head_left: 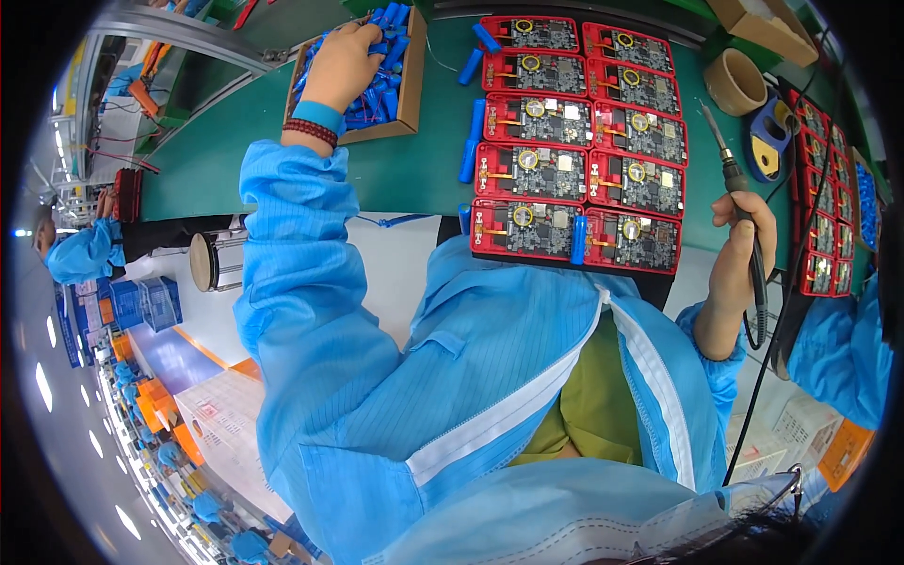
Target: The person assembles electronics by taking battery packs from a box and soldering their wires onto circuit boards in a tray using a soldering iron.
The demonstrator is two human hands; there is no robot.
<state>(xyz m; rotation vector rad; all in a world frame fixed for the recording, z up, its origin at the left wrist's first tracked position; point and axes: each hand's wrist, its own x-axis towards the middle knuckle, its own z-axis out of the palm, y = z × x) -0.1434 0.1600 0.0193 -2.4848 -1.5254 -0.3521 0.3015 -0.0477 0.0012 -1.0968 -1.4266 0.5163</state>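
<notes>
My left hand (345,64) reaches into a cardboard box (411,99) of blue cylindrical batteries (384,102). Its fingers are curled down among them, and what they pinch, if anything, is hidden. In my right hand (749,235), at the right side of the bench, is a soldering iron (730,169) with its tip pointing up and away. Between the hands lie two columns of red plastic cases (540,121), each with a dark circuit board inside. Several loose blue batteries lie along the left column, and one blue battery (578,239) rests between the two nearest cases.
Past the soldering iron stand a round tan cup (735,82) and a blue holder with a yellow sponge (767,151). A black cable (789,273) runs down the right side. More red cases (817,198) lie farther right, beside another blue-sleeved person (841,348). The bench mat (414,179) is green.
</notes>
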